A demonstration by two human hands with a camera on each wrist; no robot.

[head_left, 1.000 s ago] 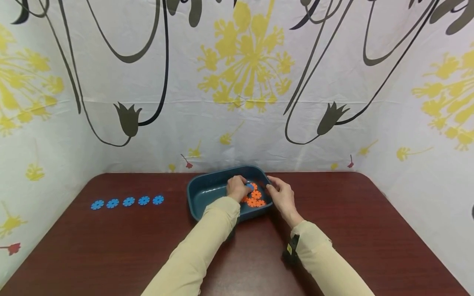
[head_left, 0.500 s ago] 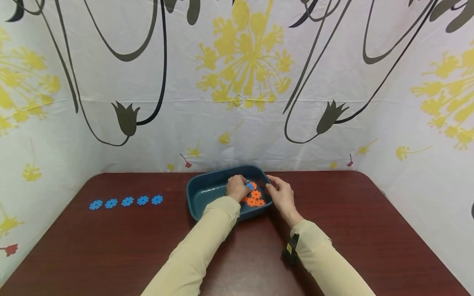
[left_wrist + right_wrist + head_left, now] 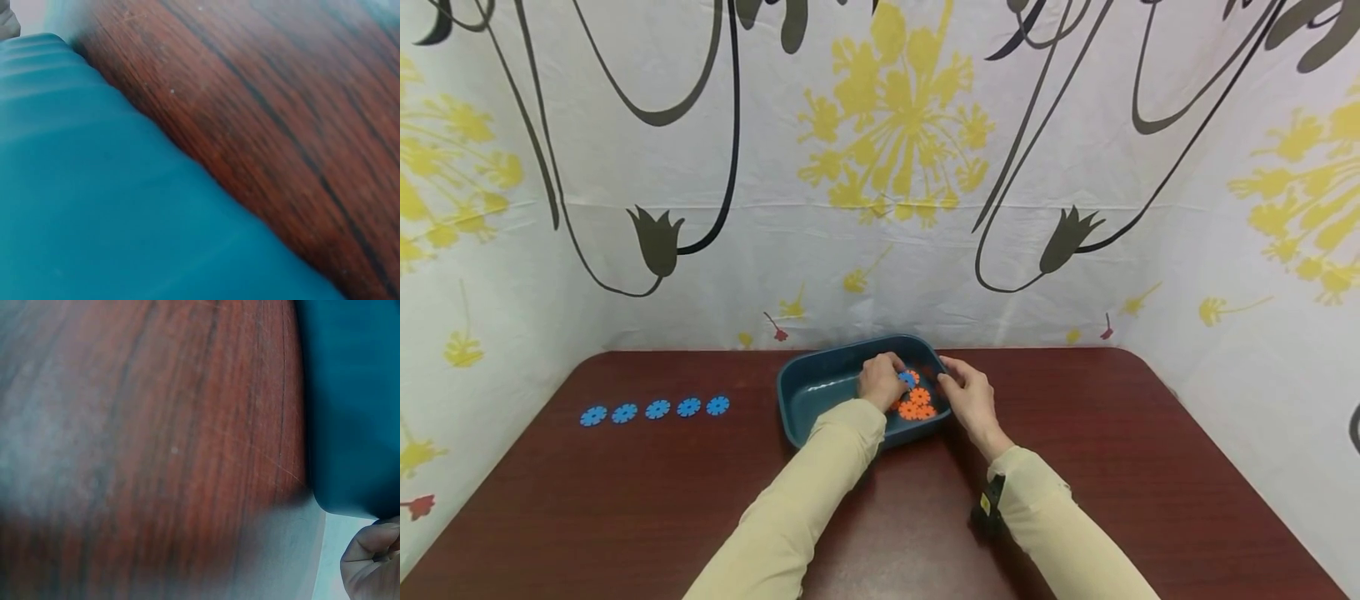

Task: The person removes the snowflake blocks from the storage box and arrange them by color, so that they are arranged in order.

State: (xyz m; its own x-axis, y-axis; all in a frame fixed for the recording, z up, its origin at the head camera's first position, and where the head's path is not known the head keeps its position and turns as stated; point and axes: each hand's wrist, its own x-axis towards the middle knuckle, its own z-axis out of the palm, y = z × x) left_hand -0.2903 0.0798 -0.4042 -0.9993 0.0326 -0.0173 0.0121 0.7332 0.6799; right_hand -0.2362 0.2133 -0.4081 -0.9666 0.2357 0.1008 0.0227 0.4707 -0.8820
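A dark teal tray (image 3: pixel 820 357) stands at the back middle of the table, turned slightly. My left hand (image 3: pixel 880 382) reaches into it, fingers bent down, with a blue notched disc (image 3: pixel 908 379) at the fingertips. Several orange notched discs (image 3: pixel 917 407) lie in the tray's right end, partly hidden by that hand. At the tray's right rim, my right hand (image 3: pixel 972 398) grips the edge between thumb and fingers. The right wrist view catches part of this hand (image 3: pixel 375 562) below the tray wall (image 3: pixel 356 425). In the left wrist view the tray's outer side (image 3: pixel 125 206) fills the lower left.
Several blue notched discs (image 3: pixel 658 409) lie in a spaced row on the left of the dark red-brown wooden table (image 3: pixel 647 500). A patterned white cloth (image 3: pixel 880 292) hangs behind the table and along both sides.
Both hands and the tray stay in nearly the same place. The blue disc at my left fingertips shifts very slightly.
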